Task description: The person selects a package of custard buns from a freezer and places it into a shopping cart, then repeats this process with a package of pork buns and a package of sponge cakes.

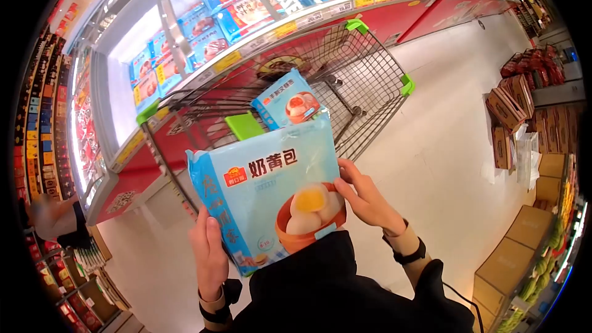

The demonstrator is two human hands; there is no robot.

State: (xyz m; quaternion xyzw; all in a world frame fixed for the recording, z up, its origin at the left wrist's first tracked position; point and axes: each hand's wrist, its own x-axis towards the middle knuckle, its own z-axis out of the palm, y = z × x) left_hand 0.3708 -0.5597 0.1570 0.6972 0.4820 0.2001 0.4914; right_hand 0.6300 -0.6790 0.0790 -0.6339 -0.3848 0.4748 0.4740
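A large light-blue bag of frozen custard buns is held up in front of my body, its printed face towards me. My left hand grips its lower left edge, thumb on the front. On the opposite edge, my right hand is closed with the thumb on the front and the other fingers partly behind. Beyond the bag stands a wire shopping cart with green corners. A second blue bag of frozen buns lies in the cart, partly hidden by the held one.
A glass-topped freezer with several blue bags runs along the far side, the cart beside it. Cardboard boxes and produce line the right. At the left edge are stocked shelves and another person. Pale floor lies between.
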